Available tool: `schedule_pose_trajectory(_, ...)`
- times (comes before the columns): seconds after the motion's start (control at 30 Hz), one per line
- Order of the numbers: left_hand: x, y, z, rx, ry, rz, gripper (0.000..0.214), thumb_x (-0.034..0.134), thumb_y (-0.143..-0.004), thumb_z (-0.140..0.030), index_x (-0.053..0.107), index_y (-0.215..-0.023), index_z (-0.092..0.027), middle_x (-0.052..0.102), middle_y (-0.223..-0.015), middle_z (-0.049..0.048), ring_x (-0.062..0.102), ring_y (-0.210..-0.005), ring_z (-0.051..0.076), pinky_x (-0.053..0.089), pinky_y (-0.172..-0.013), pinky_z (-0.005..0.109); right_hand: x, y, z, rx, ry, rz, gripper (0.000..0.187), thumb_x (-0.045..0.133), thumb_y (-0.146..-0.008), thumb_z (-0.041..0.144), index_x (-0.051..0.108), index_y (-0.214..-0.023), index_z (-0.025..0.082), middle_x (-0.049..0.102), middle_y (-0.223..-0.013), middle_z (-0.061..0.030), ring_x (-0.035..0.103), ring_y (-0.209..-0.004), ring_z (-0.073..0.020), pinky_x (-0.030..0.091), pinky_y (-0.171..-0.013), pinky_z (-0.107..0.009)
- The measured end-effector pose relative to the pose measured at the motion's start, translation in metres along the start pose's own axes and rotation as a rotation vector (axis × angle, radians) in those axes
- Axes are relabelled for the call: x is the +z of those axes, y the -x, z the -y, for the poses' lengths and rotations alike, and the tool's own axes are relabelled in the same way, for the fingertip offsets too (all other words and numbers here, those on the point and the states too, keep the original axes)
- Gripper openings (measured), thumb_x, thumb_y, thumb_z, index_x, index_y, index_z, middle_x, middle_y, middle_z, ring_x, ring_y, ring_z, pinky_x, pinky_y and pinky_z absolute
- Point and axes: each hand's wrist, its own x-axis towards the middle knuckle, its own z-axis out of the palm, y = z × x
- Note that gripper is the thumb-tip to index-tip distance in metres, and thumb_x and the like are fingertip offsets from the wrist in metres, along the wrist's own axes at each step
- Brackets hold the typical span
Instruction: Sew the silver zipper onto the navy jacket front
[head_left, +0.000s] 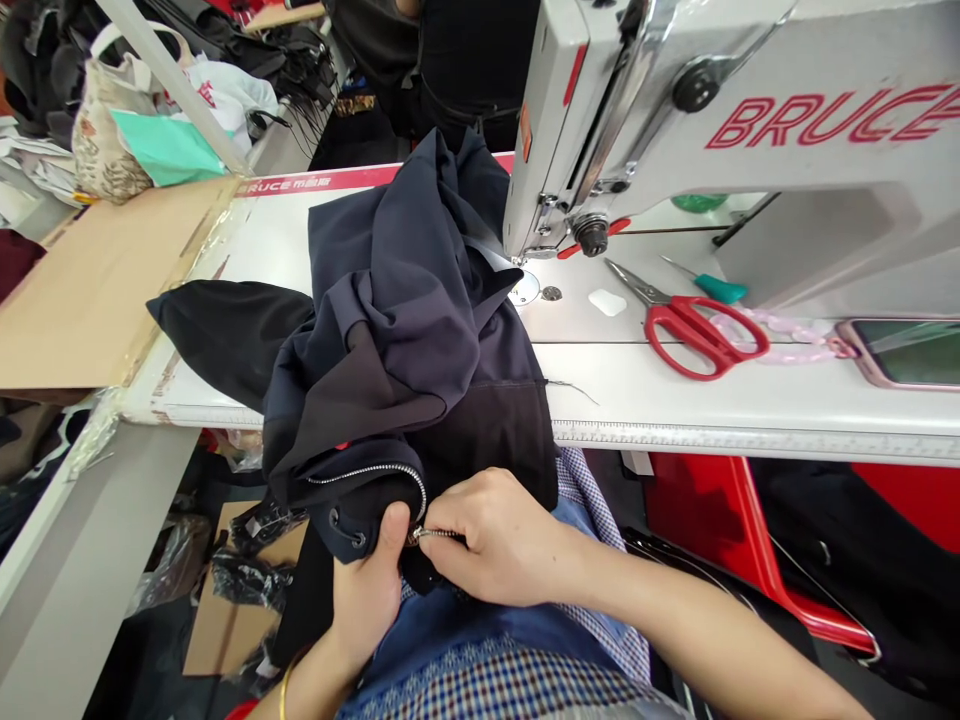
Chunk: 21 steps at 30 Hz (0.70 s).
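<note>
A dark navy and black garment (pixel 405 300) lies bunched over the front edge of the sewing table and hangs down toward my lap. Along its lower part runs a metal zipper (pixel 390 468), curving down to a slider. My left hand (pixel 371 580) grips the garment just left of the slider, thumb on top, beside two metal eyelets (pixel 358 540). My right hand (pixel 499 545) is closed, its thumb and finger pinching the zipper close to the slider. The fingertips of my left hand are hidden behind the cloth.
A sewing machine (pixel 750 110) stands at the right. Red-handled scissors (pixel 705 335), a teal-handled tool (pixel 720 288) and a phone (pixel 911 352) lie on the table (pixel 750 410). Cardboard (pixel 97 290) covers the left side. A person in black (pixel 480 60) is behind.
</note>
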Motion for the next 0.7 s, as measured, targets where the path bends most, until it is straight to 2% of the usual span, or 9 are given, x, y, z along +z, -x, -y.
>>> schedule_pose_trajectory(0.23,-0.003,0.001,0.010,0.060,-0.079,0.030,0.034,0.065,-0.066,-0.049,0.065,-0.080,-0.017,0.066,-0.074,0.0035,0.061,-0.087,0.023,0.049,-0.084,0.036,-0.002,-0.004,-0.002,0.049,-0.058,0.039,0.025,0.050,-0.071,0.011,0.034,-0.051,0.014,0.036,-0.049,0.0057,0.031,-0.047,-0.0040,0.021,-0.049,-0.019)
schedule_pose_trajectory(0.3,-0.005,0.002,0.011,0.152,-0.177,0.007,0.034,0.064,-0.068,-0.047,0.065,-0.085,-0.018,0.067,-0.080,0.0044,0.060,-0.090,0.023,0.049,-0.085,0.036,-0.004,-0.005,-0.002,0.069,-0.088,0.064,0.027,0.050,-0.071,0.011,0.034,-0.050,0.014,0.035,-0.047,0.0059,0.030,-0.046,-0.0038,0.021,-0.048,-0.019)
schedule_pose_trajectory(0.4,-0.011,0.001,0.013,0.370,-0.345,-0.016,0.032,0.063,-0.070,-0.043,0.064,-0.091,-0.020,0.067,-0.087,0.0052,0.057,-0.100,0.024,0.045,-0.092,0.036,-0.004,-0.005,-0.004,0.096,-0.128,0.091,0.027,0.050,-0.071,0.011,0.036,-0.049,0.014,0.035,-0.046,0.0060,0.029,-0.045,-0.0036,0.020,-0.047,-0.019)
schedule_pose_trajectory(0.5,-0.018,-0.005,0.011,0.506,-0.473,0.103,0.026,0.062,-0.071,-0.041,0.065,-0.088,-0.021,0.067,-0.086,0.0055,0.055,-0.103,0.024,0.042,-0.094,0.036,-0.002,-0.004,-0.007,0.091,-0.109,0.086,0.026,0.050,-0.071,0.010,0.036,-0.049,0.014,0.040,-0.047,0.0054,0.031,-0.045,-0.0036,0.021,-0.048,-0.019)
schedule_pose_trajectory(0.57,-0.021,-0.010,0.005,0.474,-0.503,0.219,0.026,0.061,-0.071,-0.043,0.066,-0.082,-0.020,0.067,-0.084,0.0061,0.058,-0.098,0.024,0.044,-0.091,0.037,-0.001,-0.002,-0.010,0.061,-0.061,0.046,0.025,0.049,-0.070,0.011,0.035,-0.050,0.014,0.041,-0.049,0.0047,0.032,-0.047,-0.0041,0.022,-0.049,-0.019)
schedule_pose_trajectory(0.6,-0.020,-0.013,0.000,0.415,-0.500,0.262,0.027,0.060,-0.071,-0.044,0.066,-0.079,-0.019,0.067,-0.084,0.0064,0.059,-0.095,0.025,0.045,-0.090,0.037,0.000,0.000,-0.011,0.043,-0.038,0.019,0.025,0.048,-0.071,0.012,0.035,-0.050,0.014,0.041,-0.050,0.0044,0.033,-0.048,-0.0045,0.022,-0.049,-0.019)
schedule_pose_trajectory(0.7,-0.014,-0.017,-0.011,0.108,-0.414,0.330,0.032,0.059,-0.069,-0.049,0.064,-0.069,-0.017,0.065,-0.075,0.0054,0.061,-0.078,0.023,0.049,-0.078,0.036,-0.002,0.003,-0.011,-0.010,0.008,-0.042,0.023,0.045,-0.074,0.014,0.037,-0.053,0.015,0.044,-0.052,0.0032,0.035,-0.049,-0.0055,0.024,-0.050,-0.019)
